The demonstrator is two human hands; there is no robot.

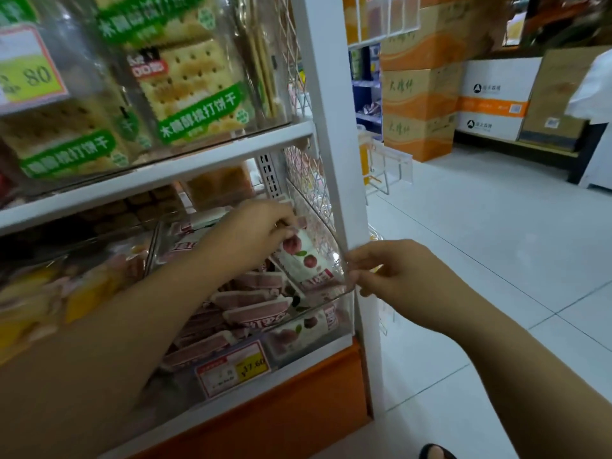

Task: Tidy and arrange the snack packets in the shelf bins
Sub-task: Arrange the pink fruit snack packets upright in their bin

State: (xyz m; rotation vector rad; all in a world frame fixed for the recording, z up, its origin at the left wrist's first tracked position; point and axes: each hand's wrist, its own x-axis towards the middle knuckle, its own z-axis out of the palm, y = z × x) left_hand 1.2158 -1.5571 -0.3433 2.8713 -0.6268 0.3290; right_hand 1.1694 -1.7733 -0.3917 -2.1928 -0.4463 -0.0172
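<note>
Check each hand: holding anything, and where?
Left hand pinches a peach packet by its top end. Right hand pinches the clear bin at its front right corner.

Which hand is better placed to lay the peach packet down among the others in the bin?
Likely the left hand: it grips the peach packet inside the clear bin, while the right hand pinches its corner.

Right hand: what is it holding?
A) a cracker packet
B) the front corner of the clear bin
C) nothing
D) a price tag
B: the right hand pinches the front corner of the clear bin, while the left hand grips a peach packet.
</note>
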